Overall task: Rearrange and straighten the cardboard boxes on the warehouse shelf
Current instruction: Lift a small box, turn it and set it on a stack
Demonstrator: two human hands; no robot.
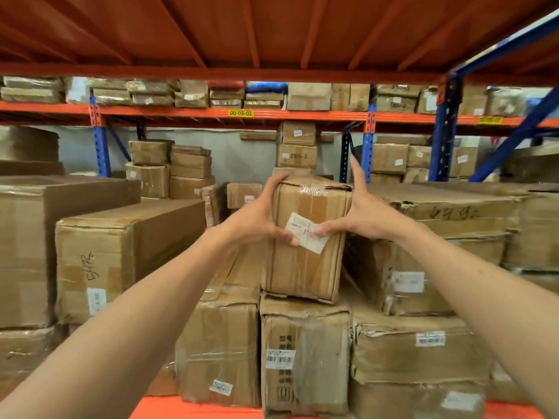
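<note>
Holding the upright box [308,237] between both palms, you have it standing at the centre of your view, resting on the lower box [304,355] beneath it and leaning slightly toward one o'clock. Your left hand [260,219] wraps its left edge, fingers over the top corner and thumb on the front; your right hand [360,213] presses the right edge, thumb on the white label [307,232], forefinger pointing up at twelve o'clock. The cardboard looks worn and taped, its top flap crumpled, so expect soft walls that give under pressure. It seems light enough for a two-palm squeeze, though that is only a guess. Grip low on the side faces, away from the torn top and the slick tape.
</note>
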